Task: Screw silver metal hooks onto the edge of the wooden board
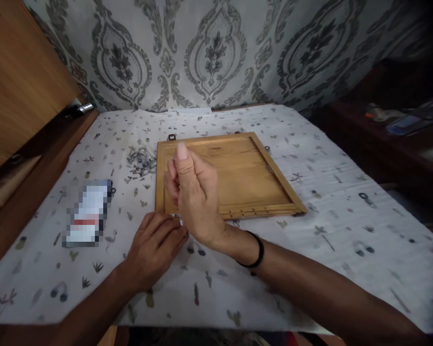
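A wooden framed panel (238, 168) lies flat on the patterned white cloth, its raised border facing up. My left hand (153, 245) rests at its near left corner, fingers bent and pressed together over a small shiny metal piece (178, 218), which is mostly covered. Above that corner is my right hand (198, 197), closed in a fist with the thumb on top. Whatever the fist holds, if anything, is hidden by the fingers. Small dark holes or marks run along the panel's near edge.
A pile of small metal pieces (142, 161) sits left of the panel. Further left lies a blurred-out phone-like object (88, 211). Wooden furniture (25, 86) borders the left side, and a patterned wall covering (216, 53) rises behind. Dark furniture with items (404, 122) stands at right.
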A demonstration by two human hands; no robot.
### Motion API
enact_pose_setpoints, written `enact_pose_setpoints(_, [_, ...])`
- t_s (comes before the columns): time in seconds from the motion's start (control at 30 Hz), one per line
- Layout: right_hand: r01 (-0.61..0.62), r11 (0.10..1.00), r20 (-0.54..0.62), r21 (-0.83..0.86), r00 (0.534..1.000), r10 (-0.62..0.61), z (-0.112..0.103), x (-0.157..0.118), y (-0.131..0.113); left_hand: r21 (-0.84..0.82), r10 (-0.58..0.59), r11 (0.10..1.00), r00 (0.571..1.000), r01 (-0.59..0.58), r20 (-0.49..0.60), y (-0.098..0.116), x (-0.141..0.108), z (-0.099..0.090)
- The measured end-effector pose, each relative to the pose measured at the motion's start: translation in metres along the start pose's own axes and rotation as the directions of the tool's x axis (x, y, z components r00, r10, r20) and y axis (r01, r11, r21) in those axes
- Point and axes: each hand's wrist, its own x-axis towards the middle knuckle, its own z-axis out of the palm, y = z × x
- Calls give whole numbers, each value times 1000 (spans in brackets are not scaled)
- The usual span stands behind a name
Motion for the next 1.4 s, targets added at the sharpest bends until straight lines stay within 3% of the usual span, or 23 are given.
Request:
enact_pose_setpoints(0.07, [-49,999,123,-7,991,50,-7,10,3,6,6,1000,1000,-6,18,0,0,-1])
enact_pose_setpoints(0.13, [-171,984,375,54,916,139,-14,18,4,3,0,1000,999,0,35,-1,-1,-1])
enact_pose_setpoints(0.17, [-189,976,392,105,910,134,-17,21,3,2,-7,1000,999,7,43,-1,-1,-1])
enact_pose_setpoints(0.23, [-124,973,339,196,939,51,-19,22,-5,10,-17,1000,998,16,54,-3,-2,-1])
enact_pose_setpoints(0.33, [-55,987,397,151,918,-10,-16,19,-29,17,-16,1000,998,15,61,-4,-4,0])
enact_pose_setpoints(0.43, [-148,984,337,96,935,108,-19,17,-48,-12,-38,999,997,39,66,-4,-6,0])
enact_pose_setpoints(0.5, [-151,981,304,-118,935,181,-29,14,-50,-44,-75,996,995,78,68,-5,-6,-2])
enact_pose_setpoints(0.57, [-25,894,347,-447,917,199,-43,5,-43,-86,-120,988,991,125,62,-6,-7,-5])
enact_pose_setpoints(0.63, [114,711,409,-694,875,259,-56,-10,-32,-121,-172,977,983,178,58,-9,-8,-10])
enact_pose_setpoints(0.7, [106,500,352,-859,833,428,-64,-29,-21,-150,-233,959,971,238,53,-11,-8,-14])
enact_pose_setpoints(0.83, [194,327,340,-925,807,483,-64,-60,-4,-264,-396,881,917,393,44,-15,-7,-20])
enact_pose_setpoints(0.97, [300,196,359,-933,804,475,-59,-70,10,-319,-479,829,878,458,17,-16,-7,-21])
enact_pose_setpoints(1.17, [310,200,368,-929,822,434,-63,-73,17,-314,-474,832,880,458,28,-18,-9,-19])
enact_pose_setpoints(1.3, [300,264,388,-917,823,414,-69,-71,12,-304,-449,849,893,432,18,-17,-9,-18])
enact_pose_setpoints(1.4, [202,346,334,-916,864,378,-72,-64,3,-313,-424,860,906,403,3,-15,-7,-19])
